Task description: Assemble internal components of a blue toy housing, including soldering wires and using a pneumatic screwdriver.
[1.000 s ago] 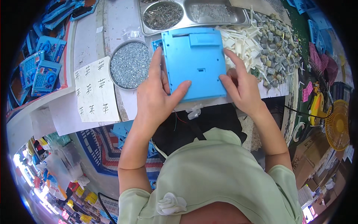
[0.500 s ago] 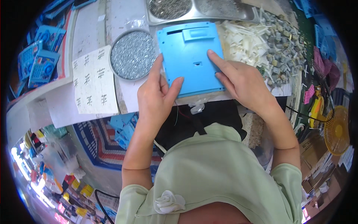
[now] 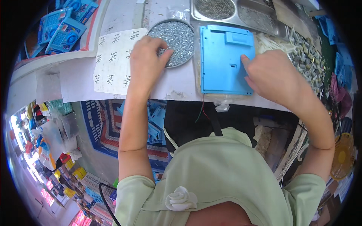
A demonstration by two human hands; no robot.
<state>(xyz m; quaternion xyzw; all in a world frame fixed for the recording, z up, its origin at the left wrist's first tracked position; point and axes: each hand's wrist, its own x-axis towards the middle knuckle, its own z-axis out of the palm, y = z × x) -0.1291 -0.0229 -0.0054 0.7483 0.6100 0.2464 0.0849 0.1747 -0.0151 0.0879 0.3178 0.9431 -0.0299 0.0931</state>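
Note:
A blue plastic case (image 3: 222, 60) lies flat on the bench in front of me, with a raised block near its far edge and a small slot near the middle. Thin red and green wires hang below its near edge. My right hand (image 3: 273, 75) steadies it at the right side, index fingertip and thumb on its surface; the other fingers are curled and partly hidden. To the left, a round dish (image 3: 181, 41) is full of small silvery metal parts, apparently screws. My left hand (image 3: 147, 56) reaches into its near left side, thumb and bent fingers a little apart, with nothing visible between them.
A metal tray (image 3: 241, 19) with two compartments of small parts stands at the back. White plastic strips (image 3: 273, 44) and greyish small parts (image 3: 307, 56) are heaped on the right. Left are a handwritten paper sheet (image 3: 113, 69) and several blue toy-like units (image 3: 66, 34).
My left hand has let go of the case's left edge and moved left into the dish. My right hand stays on the case. The whole view has shifted.

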